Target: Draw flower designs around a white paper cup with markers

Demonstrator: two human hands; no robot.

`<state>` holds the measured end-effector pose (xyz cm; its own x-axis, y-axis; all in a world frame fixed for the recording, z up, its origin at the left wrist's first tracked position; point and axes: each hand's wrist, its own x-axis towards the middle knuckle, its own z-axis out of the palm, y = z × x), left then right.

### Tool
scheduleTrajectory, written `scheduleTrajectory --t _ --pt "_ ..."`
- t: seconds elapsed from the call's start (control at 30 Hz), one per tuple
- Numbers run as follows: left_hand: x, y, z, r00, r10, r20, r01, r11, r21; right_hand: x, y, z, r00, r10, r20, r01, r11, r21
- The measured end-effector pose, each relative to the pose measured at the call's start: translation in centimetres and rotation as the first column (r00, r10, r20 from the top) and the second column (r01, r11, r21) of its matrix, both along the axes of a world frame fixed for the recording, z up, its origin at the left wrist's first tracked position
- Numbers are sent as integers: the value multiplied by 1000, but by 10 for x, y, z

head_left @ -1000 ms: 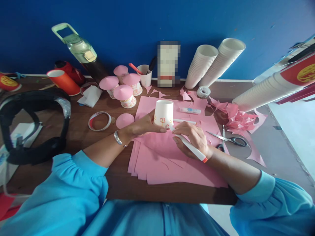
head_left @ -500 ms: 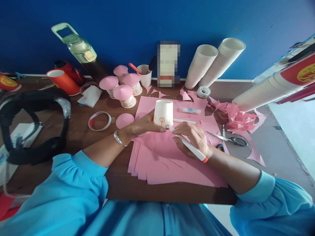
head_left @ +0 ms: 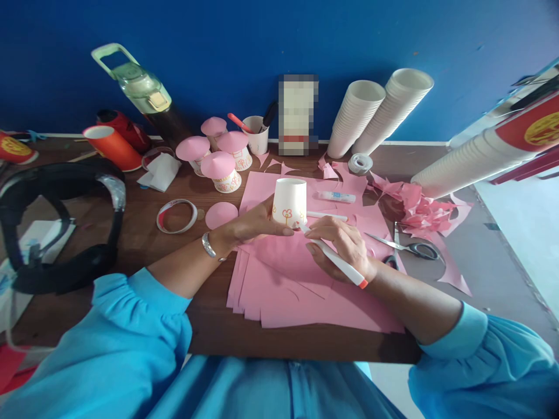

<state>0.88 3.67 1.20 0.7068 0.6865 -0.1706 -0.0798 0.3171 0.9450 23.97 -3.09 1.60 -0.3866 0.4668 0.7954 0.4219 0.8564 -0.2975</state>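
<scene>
No text could be read; the label (head_left: pixel 337 196) on the tube (head_left: pixel 324 195) and the yellow emblem (head_left: pixel 542 129) on the right red cup (head_left: pixel 512 134) were illegible.

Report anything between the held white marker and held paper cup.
Nothing visible. The right hand holds the white, red-ended marker, tip at the lower side of the flower-patterned white paper cup in the left hand.

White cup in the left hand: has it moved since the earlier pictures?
No, not visibly: the white cup in the left hand keeps the same place to the right of the round pink piece on the table.
</scene>
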Motion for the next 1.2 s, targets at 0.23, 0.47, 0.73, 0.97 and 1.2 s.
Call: scheduleTrajectory --t 0.23,0.47,0.73,0.97,1.2 --pt "-1 1 -2 1000 -9 9 9 1000 -11 1 0 3 999 41 5 -41 999 -10" --pt "0 2 -4 1000 -7 7 7 1000 -2 0 -1 2 1000 30 -2 -30 1000 -11" --pt "-1 2 -4 1000 -12 12 12 1000 1 1 0 0 1000 25 -14 -25 999 -27" --pt "-1 1 -2 1000 -11 25 11 1000 -6 0 0 1 1000 12 -11 -12 1000 -16" --pt "0 0 0 1000 -8 -6 8 999 -36 -1 1 2 1000 7 -12 -7 1000 2"
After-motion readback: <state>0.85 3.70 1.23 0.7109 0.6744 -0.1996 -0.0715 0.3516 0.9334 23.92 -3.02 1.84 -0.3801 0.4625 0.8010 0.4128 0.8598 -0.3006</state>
